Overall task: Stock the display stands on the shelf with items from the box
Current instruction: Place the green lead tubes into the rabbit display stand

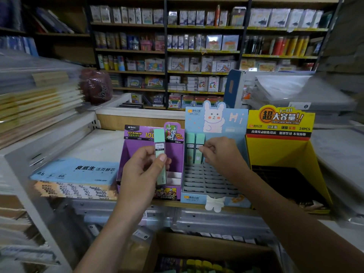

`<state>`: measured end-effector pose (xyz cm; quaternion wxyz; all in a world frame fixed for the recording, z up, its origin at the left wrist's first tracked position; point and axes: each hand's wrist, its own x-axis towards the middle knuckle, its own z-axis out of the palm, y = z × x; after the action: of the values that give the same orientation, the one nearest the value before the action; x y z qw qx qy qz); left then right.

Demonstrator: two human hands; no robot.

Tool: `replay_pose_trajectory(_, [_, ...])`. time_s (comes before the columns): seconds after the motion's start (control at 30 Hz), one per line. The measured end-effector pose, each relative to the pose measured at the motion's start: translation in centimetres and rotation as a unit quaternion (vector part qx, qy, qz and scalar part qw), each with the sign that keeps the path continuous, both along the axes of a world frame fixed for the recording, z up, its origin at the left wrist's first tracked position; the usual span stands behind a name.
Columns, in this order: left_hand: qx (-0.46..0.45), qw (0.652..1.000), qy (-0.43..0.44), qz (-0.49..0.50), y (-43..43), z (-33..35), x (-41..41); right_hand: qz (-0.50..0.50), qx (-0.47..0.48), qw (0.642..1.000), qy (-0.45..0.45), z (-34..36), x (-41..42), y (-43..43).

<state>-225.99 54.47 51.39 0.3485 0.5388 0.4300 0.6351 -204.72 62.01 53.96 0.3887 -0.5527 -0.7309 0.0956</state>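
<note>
Three cardboard display stands stand side by side on the shelf: a purple stand (136, 142), a light blue rabbit stand (232, 123) with a grid of slots, and a yellow stand (279, 150). My left hand (141, 170) grips an upright mint green lead case (160, 154) in front of the purple stand. My right hand (220, 152) reaches into the blue stand, its fingertips at a mint case (200, 142) standing in the back row beside another mint case (190, 146). The cardboard box (197, 251) of stock sits below, holding purple, yellow and green items.
Blue loose-leaf paper packs (74, 172) lie stacked left of the purple stand. Stacks of paper fill the left shelves (39, 99). Wrapped stock sits to the right (295, 91). Stocked shelves (197, 52) line the back wall.
</note>
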Motion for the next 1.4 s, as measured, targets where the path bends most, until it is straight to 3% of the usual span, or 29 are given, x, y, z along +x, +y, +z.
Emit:
replay_pose_trajectory(0.3, [0.022,0.999,0.025,-0.037,0.1,2.5,0.4,-0.049,0.089,0.995,-0.012,1.8,3.6,-4.1])
replay_pose_trajectory(0.57, [0.048,0.994,0.087,-0.048,1.1,3.3,2.5,-0.061,0.091,0.993,0.038,0.6,7.9,-7.6])
replay_pose_trajectory(0.8, [0.047,0.99,0.121,-0.063,1.5,3.2,3.8,0.072,0.051,0.99,0.11,0.9,4.5,-7.2])
replay_pose_trajectory(0.93, [0.031,0.988,0.127,-0.084,1.5,3.0,4.0,0.137,0.01,0.966,0.218,1.4,1.9,-6.3])
replay_pose_trajectory(1.0, [0.025,0.987,0.134,-0.088,1.3,2.9,4.0,0.148,0.005,0.955,0.256,1.8,1.1,-5.8])
replay_pose_trajectory(1.23, [0.011,0.991,0.127,-0.045,0.8,2.8,2.9,0.156,0.009,0.952,0.264,2.1,0.1,-4.7])
replay_pose_trajectory(1.3, [0.046,0.982,0.186,0.01,0.4,2.5,1.6,0.149,0.013,0.952,0.268,2.0,0.3,-4.4])
replay_pose_trajectory(1.4, [0.092,0.932,0.331,0.117,-0.1,2.0,-0.7,0.126,0.037,0.96,0.246,1.9,0.7,-3.8])
